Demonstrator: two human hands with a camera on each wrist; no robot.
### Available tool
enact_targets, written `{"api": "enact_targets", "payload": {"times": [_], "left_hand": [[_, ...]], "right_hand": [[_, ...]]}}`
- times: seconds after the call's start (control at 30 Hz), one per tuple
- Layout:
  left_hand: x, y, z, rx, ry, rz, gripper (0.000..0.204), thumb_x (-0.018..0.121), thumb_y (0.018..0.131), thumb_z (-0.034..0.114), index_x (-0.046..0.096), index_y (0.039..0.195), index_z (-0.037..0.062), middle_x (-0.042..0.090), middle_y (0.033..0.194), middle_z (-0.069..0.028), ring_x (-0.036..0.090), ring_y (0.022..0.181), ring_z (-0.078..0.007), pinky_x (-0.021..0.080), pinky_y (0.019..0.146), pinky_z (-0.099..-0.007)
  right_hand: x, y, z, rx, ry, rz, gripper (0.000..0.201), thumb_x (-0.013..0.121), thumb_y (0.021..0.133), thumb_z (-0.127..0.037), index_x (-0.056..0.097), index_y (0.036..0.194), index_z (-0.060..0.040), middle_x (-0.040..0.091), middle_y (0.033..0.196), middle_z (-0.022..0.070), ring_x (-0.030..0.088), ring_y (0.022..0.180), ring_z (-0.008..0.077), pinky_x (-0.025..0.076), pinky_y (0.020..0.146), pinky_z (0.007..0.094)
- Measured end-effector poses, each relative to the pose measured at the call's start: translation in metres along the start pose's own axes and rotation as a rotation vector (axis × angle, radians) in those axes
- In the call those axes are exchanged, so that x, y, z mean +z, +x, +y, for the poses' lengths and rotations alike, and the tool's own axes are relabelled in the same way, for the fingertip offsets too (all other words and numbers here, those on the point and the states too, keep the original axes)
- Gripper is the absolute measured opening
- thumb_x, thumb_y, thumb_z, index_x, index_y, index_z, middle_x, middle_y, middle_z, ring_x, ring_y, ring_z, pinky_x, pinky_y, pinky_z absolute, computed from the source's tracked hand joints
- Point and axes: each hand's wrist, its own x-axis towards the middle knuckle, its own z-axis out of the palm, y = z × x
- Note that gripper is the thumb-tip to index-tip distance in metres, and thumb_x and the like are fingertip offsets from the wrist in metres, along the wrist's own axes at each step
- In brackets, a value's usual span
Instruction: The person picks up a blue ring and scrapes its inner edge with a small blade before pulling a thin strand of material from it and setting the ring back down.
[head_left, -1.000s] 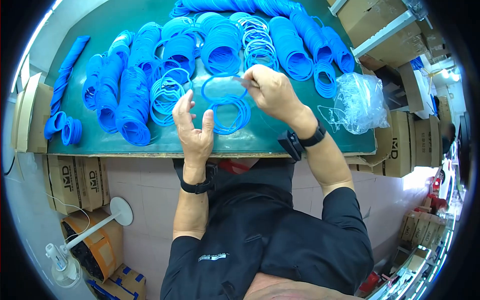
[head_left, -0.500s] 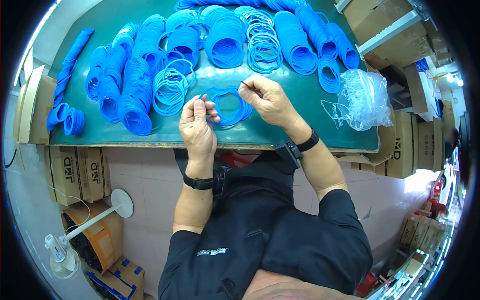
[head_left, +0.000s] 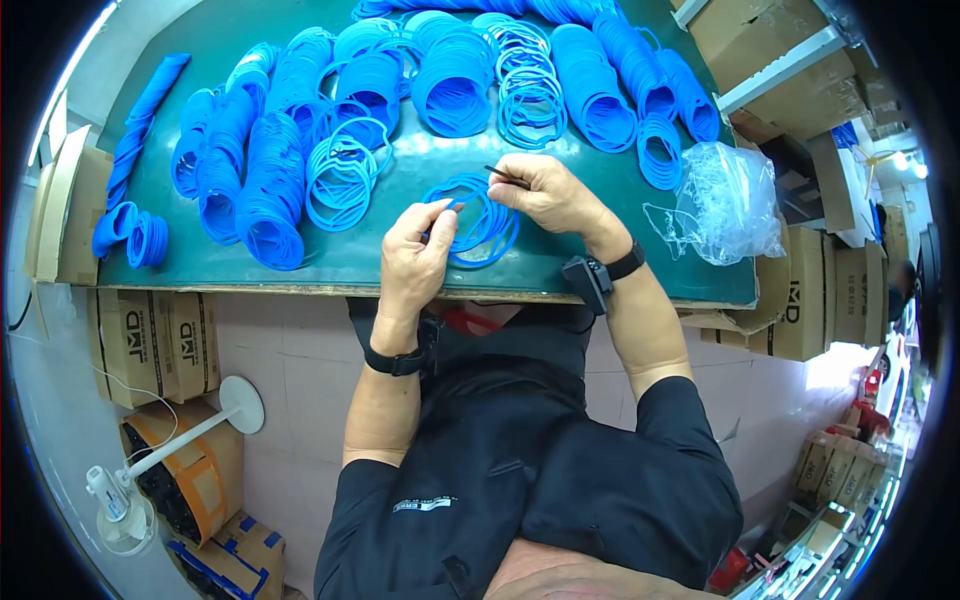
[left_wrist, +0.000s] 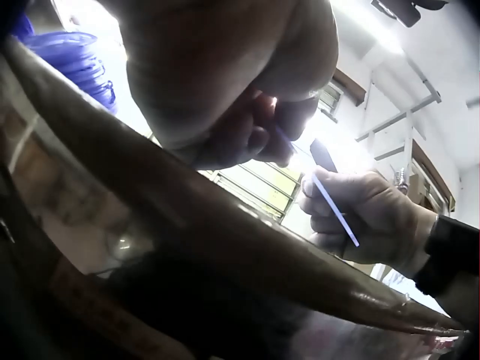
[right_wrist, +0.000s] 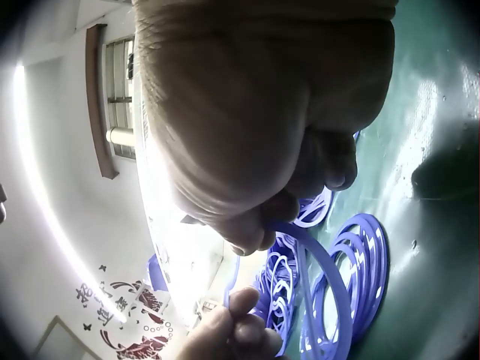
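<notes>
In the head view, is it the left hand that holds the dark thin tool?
No, the right hand holds the dark thin tool, whose end sticks out from its grip.

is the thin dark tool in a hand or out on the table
In hand: the head view shows the thin dark tool jutting from the right grip.

Glare on tabletop [head_left: 425, 162]; wrist views backlit; edges distorted.
</notes>
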Motion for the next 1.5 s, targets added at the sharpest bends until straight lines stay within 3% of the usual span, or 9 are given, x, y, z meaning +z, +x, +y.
{"api": "enact_targets", "payload": {"times": [0.07, 0.13, 0.17, 0.3, 0.5, 0.6, 0.83, 1.27, 1.5], "left_hand": [[0.004, -0.002, -0.005, -0.107, -0.134, 0.029, 0.019, 0.067, 0.102, 0.01, 0.075, 0.112, -0.004, 0.064, 0.086, 0.001, 0.053, 0.073, -0.0047, 0.044, 0.064, -0.0229], [0.01, -0.005, -0.005, -0.183, -0.182, 0.054, 0.019, 0.067, 0.102, 0.01, 0.075, 0.112, -0.004, 0.064, 0.084, 0.0022, 0.052, 0.071, -0.0034, 0.042, 0.062, -0.0218], [0.012, -0.006, -0.006, -0.258, -0.232, 0.079, 0.019, 0.066, 0.103, 0.01, 0.075, 0.112, -0.0041, 0.063, 0.081, 0.0035, 0.051, 0.069, -0.002, 0.041, 0.06, -0.0207], [0.016, -0.007, -0.009, -0.243, -0.263, 0.113, 0.019, 0.066, 0.103, 0.01, 0.074, 0.113, -0.0036, 0.062, 0.078, 0.0047, 0.05, 0.066, -0.0011, 0.039, 0.058, -0.0194], [0.017, -0.007, -0.002, -0.302, -0.291, 0.133, 0.019, 0.065, 0.104, 0.011, 0.074, 0.114, -0.0029, 0.064, 0.078, 0.0036, 0.052, 0.064, -0.0015, 0.04, 0.055, -0.0196], [0.018, -0.005, 0.002, -0.305, -0.309, 0.137, 0.019, 0.065, 0.104, 0.011, 0.074, 0.114, -0.0026, 0.064, 0.078, 0.0036, 0.053, 0.063, -0.0017, 0.041, 0.055, -0.0195], [0.024, -0.008, 0.004, -0.298, -0.357, 0.146, 0.021, 0.066, 0.103, 0.01, 0.074, 0.118, -0.0022, 0.066, 0.081, 0.0019, 0.056, 0.067, -0.0023, 0.043, 0.056, -0.0189], [0.019, -0.012, -0.003, -0.32, -0.451, 0.152, 0.023, 0.064, 0.105, 0.011, 0.074, 0.121, -0.0018, 0.067, 0.083, 0.0, 0.057, 0.064, -0.0038, 0.043, 0.055, -0.0188], [0.022, -0.011, -0.001, -0.317, -0.442, 0.17, 0.024, 0.065, 0.105, 0.012, 0.072, 0.12, -0.0042, 0.067, 0.08, -0.002, 0.057, 0.062, -0.0056, 0.041, 0.054, -0.0186]], "right_hand": [[0.002, 0.001, 0.005, -0.02, -0.049, 0.011, 0.017, 0.076, 0.094, -0.015, 0.069, 0.097, 0.0003, 0.066, 0.08, 0.0082, 0.058, 0.071, 0.0145, 0.049, 0.066, 0.0324], [0.013, 0.001, 0.0, -0.11, -0.28, 0.227, 0.026, 0.079, 0.091, -0.02, 0.068, 0.105, -0.0007, 0.067, 0.082, 0.0117, 0.063, 0.072, 0.0211, 0.05, 0.066, 0.0336], [0.018, -0.001, -0.005, -0.144, -0.466, 0.319, 0.033, 0.078, 0.09, -0.021, 0.063, 0.113, -0.0021, 0.068, 0.086, 0.0152, 0.068, 0.074, 0.0307, 0.053, 0.065, 0.0381], [0.039, -0.01, -0.014, -0.317, -0.541, 0.466, 0.026, 0.071, 0.092, -0.015, 0.057, 0.111, -0.0044, 0.067, 0.088, 0.0146, 0.069, 0.074, 0.0375, 0.055, 0.062, 0.0458], [0.039, -0.003, -0.004, -0.547, -0.757, 0.613, 0.02, 0.075, 0.086, -0.009, 0.061, 0.101, -0.0091, 0.06, 0.08, 0.0097, 0.063, 0.065, 0.0312, 0.051, 0.058, 0.043], [0.044, -0.005, -0.004, -0.565, -0.794, 0.467, 0.018, 0.078, 0.084, -0.011, 0.062, 0.094, -0.0102, 0.057, 0.076, 0.0069, 0.059, 0.062, 0.0285, 0.048, 0.057, 0.0405], [0.051, -0.006, -0.008, -0.592, -0.796, 0.457, 0.017, 0.079, 0.081, -0.011, 0.062, 0.086, -0.0104, 0.055, 0.071, 0.0051, 0.058, 0.064, 0.0258, 0.042, 0.06, 0.0393], [0.054, -0.006, -0.007, -0.624, -0.794, 0.403, 0.012, 0.072, 0.077, -0.005, 0.063, 0.083, -0.0096, 0.058, 0.072, 0.0046, 0.059, 0.065, 0.0245, 0.042, 0.062, 0.0388], [0.056, -0.007, -0.009, -0.624, -0.773, 0.467, 0.011, 0.073, 0.078, -0.007, 0.064, 0.084, -0.0093, 0.059, 0.072, 0.0038, 0.06, 0.066, 0.0239, 0.043, 0.064, 0.0385]]}}
